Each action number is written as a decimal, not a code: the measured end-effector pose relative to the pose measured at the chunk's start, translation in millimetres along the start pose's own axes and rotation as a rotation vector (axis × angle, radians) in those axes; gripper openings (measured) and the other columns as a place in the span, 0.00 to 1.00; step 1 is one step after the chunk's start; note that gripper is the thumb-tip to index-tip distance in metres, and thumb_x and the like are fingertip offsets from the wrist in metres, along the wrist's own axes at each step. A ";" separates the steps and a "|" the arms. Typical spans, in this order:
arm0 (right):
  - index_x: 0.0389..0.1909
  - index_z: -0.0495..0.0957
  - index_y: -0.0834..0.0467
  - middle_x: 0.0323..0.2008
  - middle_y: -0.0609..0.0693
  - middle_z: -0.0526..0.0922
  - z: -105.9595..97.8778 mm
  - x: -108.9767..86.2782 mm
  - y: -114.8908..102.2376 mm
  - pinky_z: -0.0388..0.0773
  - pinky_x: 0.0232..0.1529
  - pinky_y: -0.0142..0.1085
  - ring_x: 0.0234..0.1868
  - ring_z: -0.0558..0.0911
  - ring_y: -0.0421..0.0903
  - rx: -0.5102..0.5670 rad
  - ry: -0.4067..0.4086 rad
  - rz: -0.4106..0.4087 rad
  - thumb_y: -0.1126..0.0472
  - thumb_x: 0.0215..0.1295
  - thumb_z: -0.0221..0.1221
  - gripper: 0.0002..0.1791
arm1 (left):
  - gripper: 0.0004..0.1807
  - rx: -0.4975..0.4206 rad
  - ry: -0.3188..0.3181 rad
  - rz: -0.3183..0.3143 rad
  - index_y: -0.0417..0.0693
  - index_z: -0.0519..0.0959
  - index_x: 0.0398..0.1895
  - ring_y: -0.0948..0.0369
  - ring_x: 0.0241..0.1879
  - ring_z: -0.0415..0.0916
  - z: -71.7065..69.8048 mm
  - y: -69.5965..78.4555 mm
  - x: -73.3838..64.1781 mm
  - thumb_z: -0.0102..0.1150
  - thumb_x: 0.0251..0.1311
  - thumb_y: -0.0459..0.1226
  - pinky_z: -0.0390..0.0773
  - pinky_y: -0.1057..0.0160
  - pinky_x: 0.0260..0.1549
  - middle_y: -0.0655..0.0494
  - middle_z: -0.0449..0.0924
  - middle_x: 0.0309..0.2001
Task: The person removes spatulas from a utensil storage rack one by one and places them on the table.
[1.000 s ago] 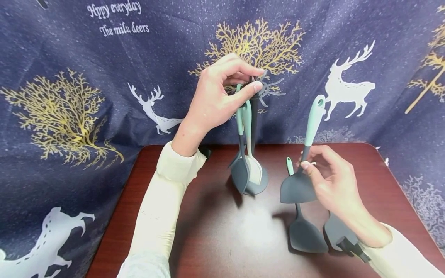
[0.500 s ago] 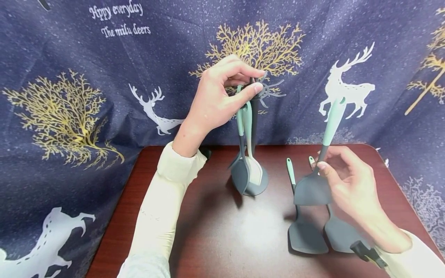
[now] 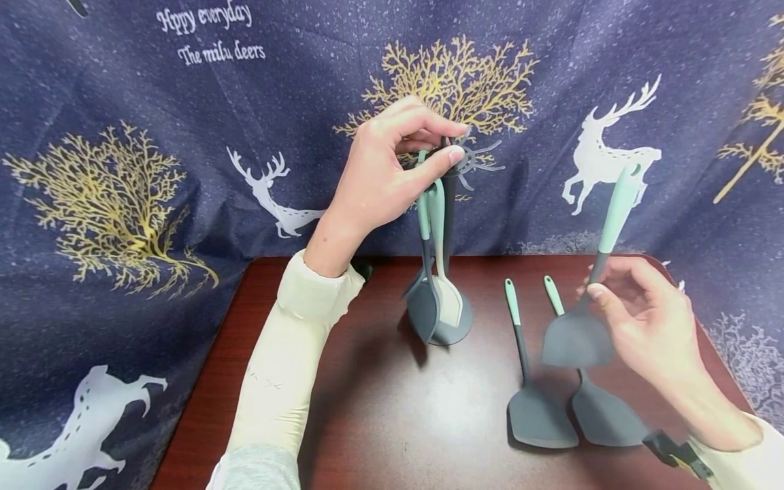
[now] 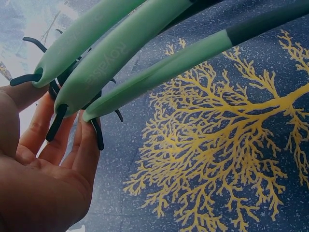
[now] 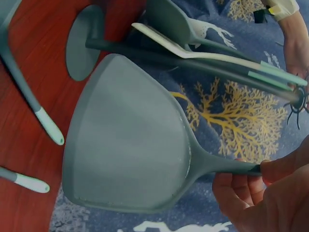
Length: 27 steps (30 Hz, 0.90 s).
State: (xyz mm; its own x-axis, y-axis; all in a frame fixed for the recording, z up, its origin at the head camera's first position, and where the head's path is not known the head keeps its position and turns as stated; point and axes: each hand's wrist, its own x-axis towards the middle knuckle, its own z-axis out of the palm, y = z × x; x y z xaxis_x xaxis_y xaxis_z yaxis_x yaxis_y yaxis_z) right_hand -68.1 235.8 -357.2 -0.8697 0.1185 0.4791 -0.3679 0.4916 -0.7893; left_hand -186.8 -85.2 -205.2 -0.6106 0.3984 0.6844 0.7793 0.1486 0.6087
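Note:
My left hand (image 3: 386, 167) grips the top of an upright dark utensil rack (image 3: 449, 231), with thumb and fingers at its ring of hooks. Several mint-handled utensils hang from the hooks, among them a cream-coloured utensil (image 3: 452, 299) and a dark one (image 3: 422, 309). In the left wrist view, three mint handles (image 4: 91, 72) hang on hooks beside the fingers. My right hand (image 3: 652, 327) pinches a grey spatula (image 5: 130, 140) by its neck, blade down and mint handle up, above the table's right side. Part of its neck is hidden by the fingers.
Two more grey spatulas, a left one (image 3: 542, 416) and a right one (image 3: 609, 414), lie side by side on the reddish-brown table (image 3: 380, 408). A dark blue cloth (image 3: 294, 88) with deer and trees hangs behind the table.
My right hand has carried the spatula rightward, uncovering more of the two spatulas on the table. The left hand and the rack have stayed in place.

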 end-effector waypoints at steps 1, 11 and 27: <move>0.50 0.79 0.72 0.35 0.41 0.89 -1.8 0.0 1.4 0.84 0.44 0.19 0.38 0.88 0.32 0.000 0.004 0.011 0.84 0.64 0.63 0.15 | 0.10 -0.001 0.000 0.001 0.35 0.88 0.48 0.63 0.45 0.82 0.1 0.3 0.0 0.71 0.66 0.28 0.86 0.60 0.57 0.44 0.84 0.44; 0.51 0.77 0.72 0.40 0.36 0.87 -19.3 1.5 13.1 0.84 0.45 0.19 0.42 0.88 0.28 0.001 0.048 0.090 0.84 0.65 0.61 0.15 | 0.10 0.003 -0.003 0.004 0.35 0.88 0.49 0.64 0.45 0.82 0.7 -2.9 0.3 0.71 0.66 0.28 0.86 0.60 0.57 0.44 0.84 0.45; 0.48 0.78 0.43 0.37 0.18 0.78 -53.2 6.5 35.3 0.75 0.39 0.09 0.40 0.77 0.11 -0.233 0.071 0.197 0.74 0.72 0.62 0.20 | 0.11 -0.003 -0.003 0.016 0.39 0.89 0.50 0.61 0.46 0.83 1.4 -20.2 2.4 0.72 0.66 0.30 0.86 0.62 0.56 0.45 0.84 0.45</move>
State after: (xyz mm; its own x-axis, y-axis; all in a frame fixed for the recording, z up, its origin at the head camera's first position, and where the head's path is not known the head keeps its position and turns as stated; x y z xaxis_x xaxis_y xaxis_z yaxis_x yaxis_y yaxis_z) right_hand -69.2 299.8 -361.5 -0.8887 0.2868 0.3576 -0.1020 0.6369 -0.7642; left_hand -203.8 -85.9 -216.4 -0.5980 0.4031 0.6928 0.7883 0.1396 0.5992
